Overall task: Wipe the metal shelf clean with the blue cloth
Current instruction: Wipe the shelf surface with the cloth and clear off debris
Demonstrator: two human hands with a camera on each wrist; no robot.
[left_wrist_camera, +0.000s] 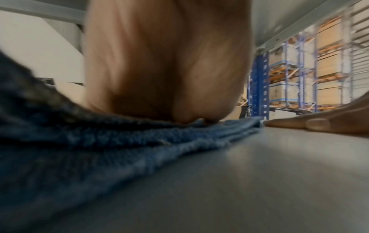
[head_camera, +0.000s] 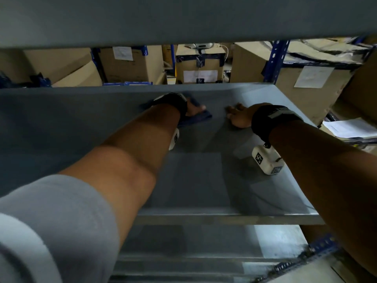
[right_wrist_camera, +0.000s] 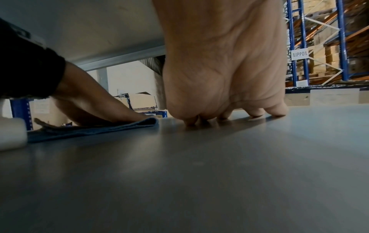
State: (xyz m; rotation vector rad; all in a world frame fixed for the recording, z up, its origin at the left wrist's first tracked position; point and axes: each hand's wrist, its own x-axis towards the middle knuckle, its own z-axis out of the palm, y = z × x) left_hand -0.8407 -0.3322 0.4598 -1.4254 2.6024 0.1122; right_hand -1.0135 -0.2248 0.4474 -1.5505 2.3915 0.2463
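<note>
The grey metal shelf [head_camera: 193, 176] spreads out before me. Towards its back lies the folded blue cloth [head_camera: 201, 117], with my left hand [head_camera: 193, 108] pressing down on it. In the right wrist view that left hand [right_wrist_camera: 95, 108] lies with straight fingers on the cloth [right_wrist_camera: 89, 129]. The left wrist view shows the palm [left_wrist_camera: 167, 63] over the bunched cloth [left_wrist_camera: 99, 149]. My right hand [head_camera: 237, 116] rests on the bare shelf just right of the cloth and holds nothing. Its fingers [right_wrist_camera: 255, 111] touch the shelf surface [right_wrist_camera: 199, 173].
Another grey shelf [head_camera: 183, 17] hangs close overhead. Behind the shelf's back edge stand cardboard boxes [head_camera: 200, 68] and a blue rack upright [head_camera: 275, 60]. Papers [head_camera: 350, 127] lie off to the right. A lower shelf [head_camera: 204, 242] shows beneath the front edge.
</note>
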